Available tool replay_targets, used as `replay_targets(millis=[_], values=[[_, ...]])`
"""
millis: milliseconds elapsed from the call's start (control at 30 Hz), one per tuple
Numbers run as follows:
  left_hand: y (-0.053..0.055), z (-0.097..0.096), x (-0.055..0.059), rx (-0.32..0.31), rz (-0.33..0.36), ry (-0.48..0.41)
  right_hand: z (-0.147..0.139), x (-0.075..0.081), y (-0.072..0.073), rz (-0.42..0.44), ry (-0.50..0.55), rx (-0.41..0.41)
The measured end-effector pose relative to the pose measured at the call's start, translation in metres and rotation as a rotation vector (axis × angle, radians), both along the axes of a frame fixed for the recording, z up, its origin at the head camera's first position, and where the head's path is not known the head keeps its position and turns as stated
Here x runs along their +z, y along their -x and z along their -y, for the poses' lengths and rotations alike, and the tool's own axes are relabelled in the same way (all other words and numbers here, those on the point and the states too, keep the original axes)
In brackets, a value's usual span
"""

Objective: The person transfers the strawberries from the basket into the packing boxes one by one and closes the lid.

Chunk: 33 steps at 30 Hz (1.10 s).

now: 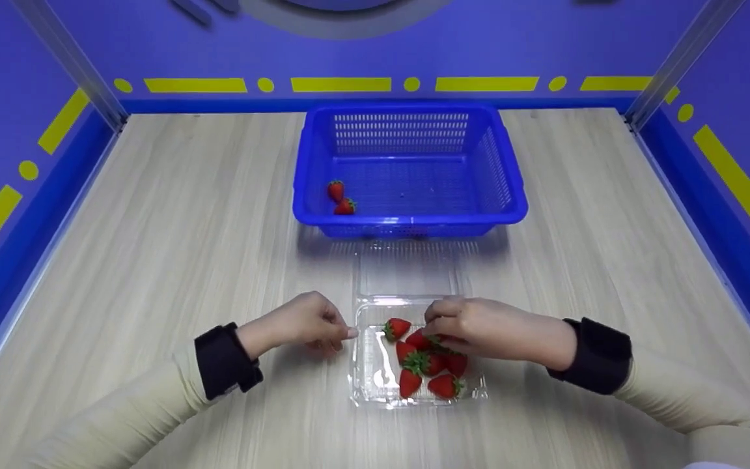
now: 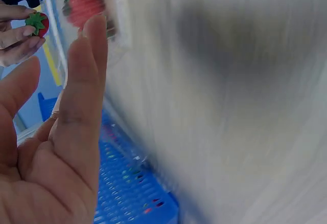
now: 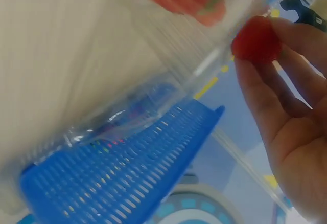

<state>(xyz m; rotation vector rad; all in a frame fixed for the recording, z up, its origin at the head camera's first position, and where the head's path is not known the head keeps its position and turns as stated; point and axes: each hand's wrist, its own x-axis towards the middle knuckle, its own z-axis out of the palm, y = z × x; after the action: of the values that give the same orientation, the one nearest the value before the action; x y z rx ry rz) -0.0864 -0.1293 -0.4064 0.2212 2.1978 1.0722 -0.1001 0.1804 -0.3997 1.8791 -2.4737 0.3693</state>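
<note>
My right hand pinches a strawberry between thumb and fingertips, over the right side of a clear plastic clamshell box. In the left wrist view the green leaves of this strawberry show between the fingers. Several red strawberries lie in the box, one strawberry apart at the upper left and another strawberry at the lower right. Beside the box's left edge is my left hand, its fingers loosely extended and holding nothing. The box's lid lies folded back, away from me.
Behind the lid stands a blue plastic basket, with two strawberries in its near left corner. The pale wooden table is bounded by blue walls with yellow marks at the back and sides.
</note>
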Motion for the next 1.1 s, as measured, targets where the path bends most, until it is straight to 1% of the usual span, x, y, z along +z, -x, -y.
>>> replay_targets(millis=[133,200,267,433,500,567,700,767,967,1100], values=[[-0.002,-0.001,-0.008,-0.005,0.054,-0.077,-0.001,-0.008,-0.002,-0.028,-0.015,-0.01],[-0.002,-0.001,-0.01,-0.001,0.067,-0.12,-0.001,-0.01,-0.002,-0.038,-0.015,-0.01],[-0.002,-0.001,-0.011,0.022,0.094,-0.165,0.0,-0.012,-0.001,-0.055,-0.016,-0.009],[-0.003,-0.002,-0.013,0.101,0.164,-0.257,0.001,-0.012,0.002,-0.075,-0.031,-0.019],[-0.003,-0.003,-0.013,0.116,0.183,-0.283,0.002,-0.013,0.002,-0.078,-0.029,-0.026],[-0.004,-0.003,-0.014,0.127,0.193,-0.297,0.002,-0.014,0.002,-0.085,-0.025,-0.032],[-0.005,-0.005,-0.016,0.15,0.193,-0.301,0.003,-0.016,0.0,-0.143,-0.024,-0.032],[-0.005,-0.006,-0.017,0.154,0.19,-0.304,0.004,-0.016,0.0,-0.178,-0.03,-0.029],[-0.005,-0.006,-0.02,0.152,0.203,-0.316,0.003,-0.017,-0.003,-0.246,-0.061,-0.025],[-0.004,-0.006,-0.021,0.135,0.191,-0.303,0.003,-0.019,-0.006,-0.354,-0.082,-0.018]])
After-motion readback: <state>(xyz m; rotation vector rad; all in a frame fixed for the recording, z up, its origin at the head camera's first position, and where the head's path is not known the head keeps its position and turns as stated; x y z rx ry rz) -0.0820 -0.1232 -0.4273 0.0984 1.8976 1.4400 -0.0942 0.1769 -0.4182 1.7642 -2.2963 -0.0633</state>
